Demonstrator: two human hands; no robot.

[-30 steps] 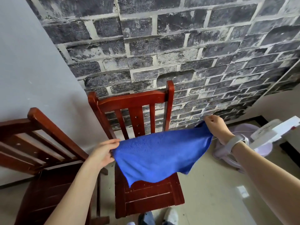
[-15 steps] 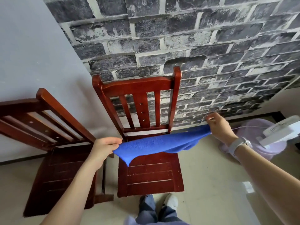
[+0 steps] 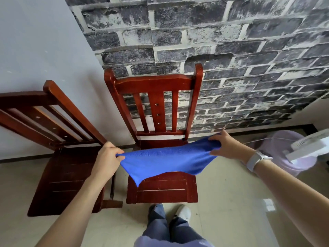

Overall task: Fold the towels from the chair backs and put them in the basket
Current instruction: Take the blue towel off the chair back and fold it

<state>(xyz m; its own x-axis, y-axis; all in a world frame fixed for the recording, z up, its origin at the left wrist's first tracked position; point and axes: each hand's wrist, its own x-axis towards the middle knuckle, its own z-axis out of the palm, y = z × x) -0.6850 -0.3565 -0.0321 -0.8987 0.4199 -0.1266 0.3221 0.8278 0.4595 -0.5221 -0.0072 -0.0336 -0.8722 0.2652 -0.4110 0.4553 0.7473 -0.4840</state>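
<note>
While I hold the blue towel (image 3: 167, 160) stretched over the seat of the middle chair (image 3: 162, 189), low in the centre of the frame, my left hand (image 3: 106, 160) pinches its left corner and my right hand (image 3: 225, 147) has fingers curled over a bunched right edge. To fold it well, I judge I should first level the 2 held corners and pull the top edge taut, since the cloth sags and 1 loose corner hangs down toward the seat front at lower left. Then I would bring my hands together so corner meets corner, letting the hanging half drop straight, or lay it flat on the seat to square the edges. My right grip looks bunched, so shifting to the true corner would give a cleaner fold. I cannot tell whether the towel touches the seat or floats just above it. No basket can be made out for certain: a pale lilac round tub (image 3: 292, 152) at the right edge, partly covered by a white object (image 3: 309, 147) I cannot identify, may be it. A 2nd chair (image 3: 58, 157) at the left is cut off by the frame, and no towel shows on either chair back.
</note>
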